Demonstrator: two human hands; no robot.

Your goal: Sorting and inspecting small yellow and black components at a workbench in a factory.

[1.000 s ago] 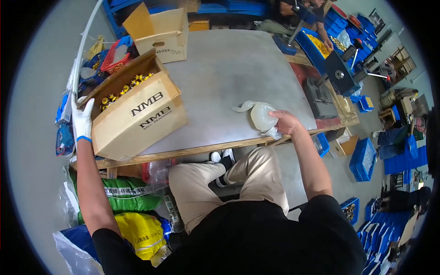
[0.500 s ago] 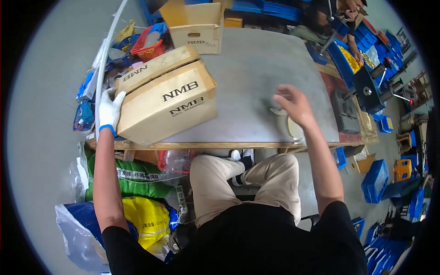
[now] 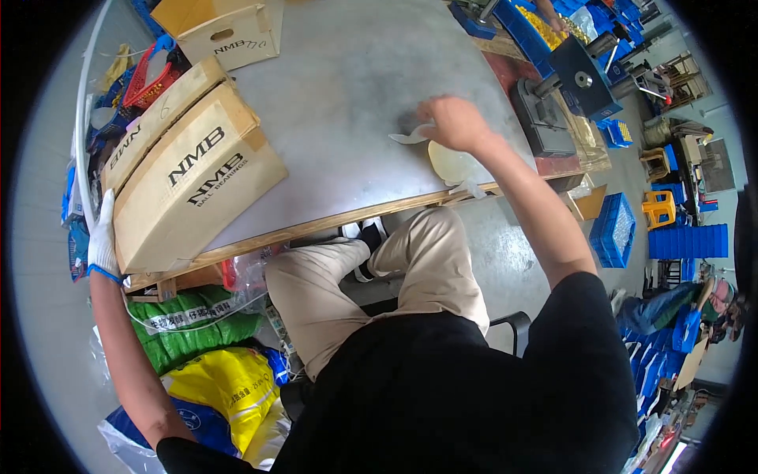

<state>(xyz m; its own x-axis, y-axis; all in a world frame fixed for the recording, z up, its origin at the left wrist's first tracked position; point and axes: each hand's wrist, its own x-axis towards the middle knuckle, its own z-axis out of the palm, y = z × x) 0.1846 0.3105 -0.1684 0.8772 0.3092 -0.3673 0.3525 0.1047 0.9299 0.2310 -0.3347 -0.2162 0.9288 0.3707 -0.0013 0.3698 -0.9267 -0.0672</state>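
Observation:
A large brown cardboard box point(image 3: 185, 170) with black print stands at the table's left front corner, a dark gap along its top. My left hand point(image 3: 103, 241), in a white glove with a blue cuff, lies stretched out against the box's left side; part of it is behind the edge. Over the table's right part, my bare right hand point(image 3: 455, 122) has its fingers curled downward, blurred. Under the fingertips is a dark smudge I cannot make out. Beside it lie a thin white strip point(image 3: 410, 137) and a pale yellowish round thing point(image 3: 452, 164), perhaps a tape roll, at the front edge.
An open cardboard box point(image 3: 237, 39) stands at the back left, near a red basket point(image 3: 146, 79). A dark press-like machine point(image 3: 564, 95) and a blue bin of yellow parts point(image 3: 537, 31) stand right. Filled sacks point(image 3: 225, 387) lie below left; blue crates point(image 3: 612, 229) stand on the floor.
My view has swung right, so the table and boxes sit further left. My right hand's fingers have curled down beside the yellowish round thing. My left hand stays against the box.

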